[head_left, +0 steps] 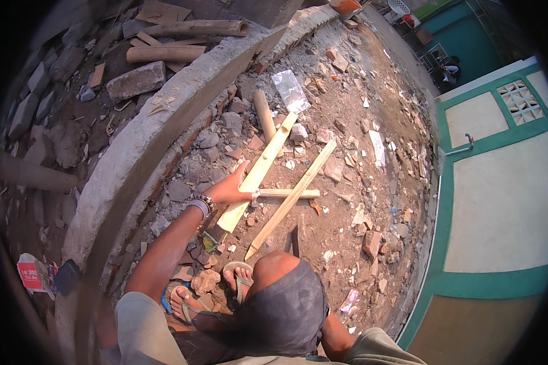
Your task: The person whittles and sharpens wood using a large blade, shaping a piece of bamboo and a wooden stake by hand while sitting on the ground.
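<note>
Okay, head view: the left hand [228, 188] is gripping the wide pale slat [266, 157] across its width, toward its lower end, and the slat is slanting away over the rubble-strewn ground [362, 194]. The right hand is hiding behind the dark-clothed knee [286, 298], so cannot tell its state. Just right of the slat, a narrow pointed strip [292, 198] is crossing over a short stick [274, 193]. A low concrete wall [158, 112] is curving along the left.

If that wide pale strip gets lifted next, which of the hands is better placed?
Probably the left hand: it already grips the wide pale strip, whereas the right hand is out of sight.
</note>
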A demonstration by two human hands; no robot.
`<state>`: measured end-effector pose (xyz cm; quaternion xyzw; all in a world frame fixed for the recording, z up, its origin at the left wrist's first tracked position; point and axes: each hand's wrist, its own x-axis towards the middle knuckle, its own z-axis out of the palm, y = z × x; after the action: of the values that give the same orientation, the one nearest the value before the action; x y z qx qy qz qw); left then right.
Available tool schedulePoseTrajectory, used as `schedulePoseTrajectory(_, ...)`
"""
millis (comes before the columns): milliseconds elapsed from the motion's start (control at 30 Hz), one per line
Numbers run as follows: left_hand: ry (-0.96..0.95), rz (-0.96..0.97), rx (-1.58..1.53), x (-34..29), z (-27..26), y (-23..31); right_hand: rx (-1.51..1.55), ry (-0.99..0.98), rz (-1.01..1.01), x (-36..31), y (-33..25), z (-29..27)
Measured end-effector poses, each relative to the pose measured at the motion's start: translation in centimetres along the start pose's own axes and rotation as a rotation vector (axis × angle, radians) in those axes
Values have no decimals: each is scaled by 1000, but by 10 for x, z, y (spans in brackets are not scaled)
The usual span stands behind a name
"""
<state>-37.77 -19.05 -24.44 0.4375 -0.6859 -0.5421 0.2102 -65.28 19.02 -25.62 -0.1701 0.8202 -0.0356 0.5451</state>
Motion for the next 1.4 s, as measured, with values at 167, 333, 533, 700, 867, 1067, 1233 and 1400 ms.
schedulePoseTrajectory(167,-454,285,-300,17,-82,132,-22,33,-27,8,-5,-7)
schedulePoseTrajectory(333,-398,414,-820,-16,-132,216,-99,58,-84,24,-17,-11)
schedulePoseTrajectory(533,362,354,312,-39,-204,292,-206,110,-211,41,-28,-39)
schedulePoseTrajectory(700,849,969,315,-47,-256,286,66,-120,-155,-78,-168,-50)
schedulePoseTrajectory(867,757,831,-93,-100,-305,345,196,-214,-370,-106,-285,-71)
schedulePoseTrajectory(1067,1153,929,82,-164,-400,368,268,-55,-799,-151,-380,-49)
schedulePoseTrajectory(1233,1190,891,-145,-160,-382,388,107,-86,-996,-192,-406,-22)
schedulePoseTrajectory(1400,1118,918,-176,-174,-395,415,10,-222,-886,-202,-412,11)
